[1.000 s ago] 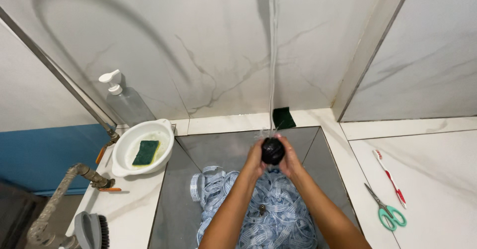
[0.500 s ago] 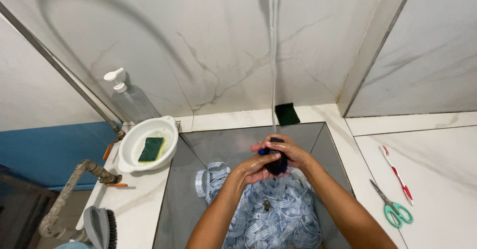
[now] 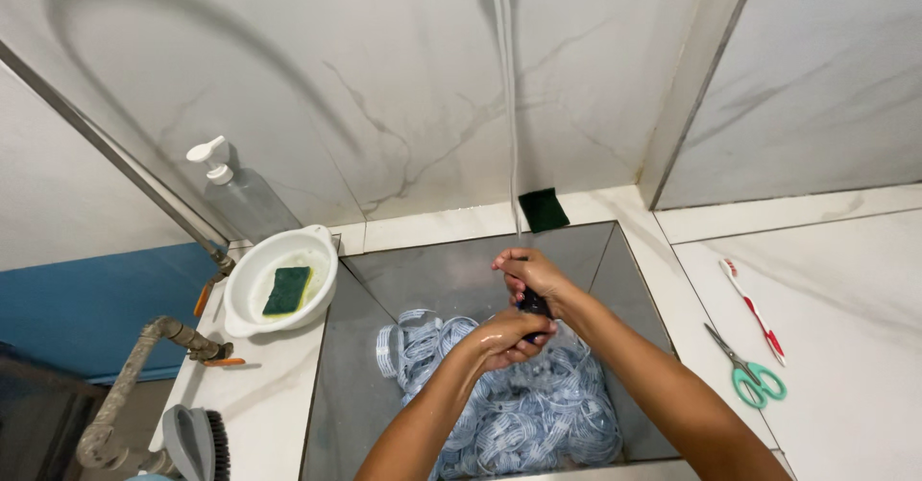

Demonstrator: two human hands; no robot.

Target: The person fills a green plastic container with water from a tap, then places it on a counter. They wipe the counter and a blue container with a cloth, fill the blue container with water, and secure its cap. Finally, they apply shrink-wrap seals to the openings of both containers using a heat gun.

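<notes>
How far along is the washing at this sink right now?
Done: nothing shows as finished. The blue-and-white striped cloth lies heaped in the steel sink. In hand: left hand and right hand clasp a small dark item beside the running water stream. Left: the heap, and the sponge sits unused in the white bowl.

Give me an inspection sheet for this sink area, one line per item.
Surface: white marble counter around a steel sink.
Job's things: small dark object under the water stream; blue-striped cloth in the sink.
Clutter: bowl with sponge, pump bottle, brush, dark pad, toothbrush, scissors.
Hands: left hand and right hand both grip the dark object.
Cables: nothing seen.
Surroundings: marble wall, metal pipe at left.
</notes>
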